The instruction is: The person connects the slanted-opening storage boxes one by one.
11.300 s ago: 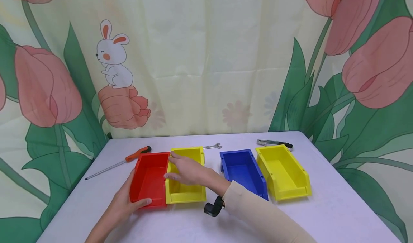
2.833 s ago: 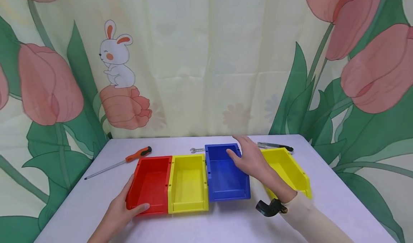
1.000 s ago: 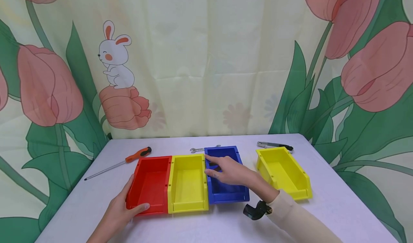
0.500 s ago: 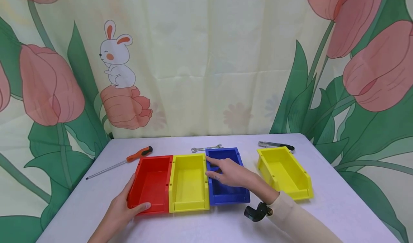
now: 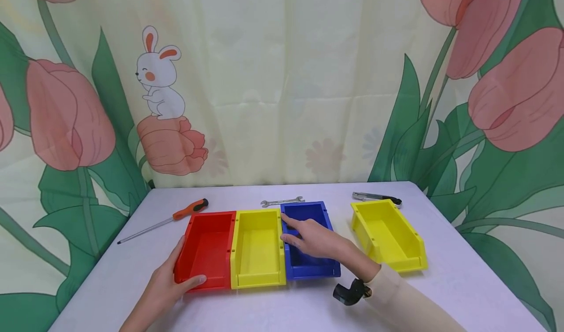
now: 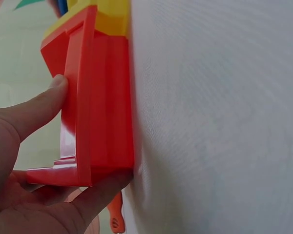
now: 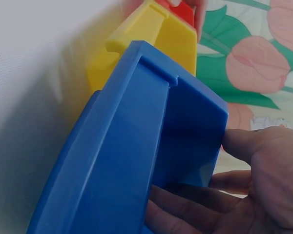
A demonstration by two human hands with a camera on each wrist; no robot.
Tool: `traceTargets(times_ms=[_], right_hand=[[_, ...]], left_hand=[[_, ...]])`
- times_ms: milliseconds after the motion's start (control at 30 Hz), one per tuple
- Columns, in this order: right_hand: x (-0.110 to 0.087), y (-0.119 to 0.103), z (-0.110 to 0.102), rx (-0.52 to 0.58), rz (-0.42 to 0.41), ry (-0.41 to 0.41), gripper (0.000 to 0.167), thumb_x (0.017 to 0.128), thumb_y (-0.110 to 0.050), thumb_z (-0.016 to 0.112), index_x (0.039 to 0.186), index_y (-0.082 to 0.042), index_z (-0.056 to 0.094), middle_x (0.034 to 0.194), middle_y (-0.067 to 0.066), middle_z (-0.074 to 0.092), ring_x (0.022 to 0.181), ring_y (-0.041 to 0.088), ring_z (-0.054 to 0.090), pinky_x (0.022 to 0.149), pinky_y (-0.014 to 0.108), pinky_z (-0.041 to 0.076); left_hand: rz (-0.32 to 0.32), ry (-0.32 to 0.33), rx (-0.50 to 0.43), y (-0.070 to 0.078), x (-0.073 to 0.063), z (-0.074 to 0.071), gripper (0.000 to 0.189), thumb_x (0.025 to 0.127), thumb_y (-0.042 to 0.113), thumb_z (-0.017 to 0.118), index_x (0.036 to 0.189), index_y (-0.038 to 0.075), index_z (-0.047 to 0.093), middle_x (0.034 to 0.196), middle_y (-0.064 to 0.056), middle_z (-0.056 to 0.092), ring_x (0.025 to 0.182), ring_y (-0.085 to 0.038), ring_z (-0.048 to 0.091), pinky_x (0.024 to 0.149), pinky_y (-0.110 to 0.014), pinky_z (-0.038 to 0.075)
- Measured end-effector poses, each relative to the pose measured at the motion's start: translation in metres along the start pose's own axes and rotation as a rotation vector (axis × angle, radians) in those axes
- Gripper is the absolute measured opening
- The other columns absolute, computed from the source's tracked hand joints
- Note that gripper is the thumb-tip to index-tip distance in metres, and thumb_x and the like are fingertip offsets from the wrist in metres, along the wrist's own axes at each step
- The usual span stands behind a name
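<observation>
My left hand (image 5: 163, 280) grips the front left corner of a red storage bin (image 5: 210, 249). In the left wrist view its thumb presses the front wall and its fingers lie along the side and underside. A yellow bin (image 5: 257, 249) stands against the red one. On its right is a blue bin (image 5: 310, 268), set slightly farther back, its left rim against the yellow bin. My right hand (image 5: 317, 239) holds the blue bin's left wall; in the right wrist view the thumb is at the rim and several fingers reach inside.
Another yellow bin (image 5: 389, 236) stands apart at the right, with a black-handled metal tool (image 5: 376, 198) behind it. A wrench (image 5: 282, 202) lies behind the row. An orange-handled screwdriver (image 5: 189, 209) lies at the left. A printed curtain (image 5: 246, 77) hangs behind the table (image 5: 264, 312).
The blue bin has moved left from beside the far yellow bin to the middle one. My right hand went from the middle yellow bin to the blue bin. The last second shows almost no motion.
</observation>
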State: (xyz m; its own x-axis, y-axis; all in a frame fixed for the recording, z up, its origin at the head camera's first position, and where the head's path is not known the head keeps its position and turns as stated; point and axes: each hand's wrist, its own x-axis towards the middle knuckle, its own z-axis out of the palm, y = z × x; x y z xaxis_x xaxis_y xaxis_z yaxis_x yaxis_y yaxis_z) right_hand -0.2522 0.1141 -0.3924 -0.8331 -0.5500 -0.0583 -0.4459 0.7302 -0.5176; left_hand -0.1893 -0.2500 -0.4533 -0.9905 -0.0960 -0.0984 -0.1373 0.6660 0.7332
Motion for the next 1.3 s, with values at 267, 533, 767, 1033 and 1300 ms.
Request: traceTargets(times_ms=[267, 533, 767, 1033, 1300], right_hand=[[0.002, 0.002, 0.004, -0.032, -0.010, 0.001, 0.069, 0.110, -0.043, 0.055, 0.167, -0.011, 0.032, 0.063, -0.008, 0.046, 0.051, 0.009, 0.043, 0.073, 0.027, 0.058], [0.001, 0.006, 0.016, -0.021, -0.005, 0.011, 0.068, 0.111, -0.041, 0.052, 0.167, -0.010, 0.030, 0.060, -0.008, 0.041, 0.048, 0.008, 0.040, 0.077, 0.023, 0.049], [0.002, 0.008, 0.016, -0.009, -0.005, 0.009, 0.069, 0.111, -0.043, 0.053, 0.168, -0.012, 0.031, 0.061, -0.006, 0.045, 0.049, 0.010, 0.042, 0.079, 0.025, 0.051], [-0.005, 0.021, 0.005, 0.029, 0.021, 0.118, 0.062, 0.107, -0.043, 0.061, 0.161, -0.015, 0.047, 0.134, 0.014, 0.074, 0.123, 0.032, 0.071, 0.107, 0.050, 0.059], [-0.045, 0.044, -0.035, 0.140, 0.093, 0.278, 0.052, 0.106, -0.026, 0.066, 0.154, -0.010, 0.054, 0.136, 0.014, 0.073, 0.119, 0.031, 0.074, 0.095, 0.043, 0.065]], left_hand=[[-0.001, -0.003, -0.013, -0.001, 0.001, 0.000, 0.131, 0.076, 0.032, 0.096, 0.172, 0.014, 0.008, 0.163, -0.026, 0.038, 0.140, -0.050, 0.045, 0.088, -0.050, 0.067], [-0.008, -0.003, -0.012, 0.000, 0.001, -0.001, 0.136, 0.072, 0.036, 0.098, 0.172, 0.016, 0.008, 0.163, -0.024, 0.039, 0.140, -0.049, 0.046, 0.088, -0.050, 0.067], [-0.013, -0.002, -0.010, -0.002, 0.001, -0.001, 0.137, 0.071, 0.038, 0.098, 0.172, 0.016, 0.008, 0.162, -0.025, 0.040, 0.139, -0.048, 0.047, 0.087, -0.049, 0.067], [-0.011, 0.001, -0.008, -0.002, 0.000, -0.002, 0.134, 0.074, 0.035, 0.097, 0.172, 0.017, 0.008, 0.163, -0.024, 0.038, 0.140, -0.049, 0.046, 0.089, -0.050, 0.067], [-0.002, -0.003, 0.000, 0.001, 0.001, -0.002, 0.133, 0.074, 0.035, 0.097, 0.172, 0.015, 0.009, 0.162, -0.024, 0.040, 0.139, -0.048, 0.047, 0.088, -0.050, 0.067]])
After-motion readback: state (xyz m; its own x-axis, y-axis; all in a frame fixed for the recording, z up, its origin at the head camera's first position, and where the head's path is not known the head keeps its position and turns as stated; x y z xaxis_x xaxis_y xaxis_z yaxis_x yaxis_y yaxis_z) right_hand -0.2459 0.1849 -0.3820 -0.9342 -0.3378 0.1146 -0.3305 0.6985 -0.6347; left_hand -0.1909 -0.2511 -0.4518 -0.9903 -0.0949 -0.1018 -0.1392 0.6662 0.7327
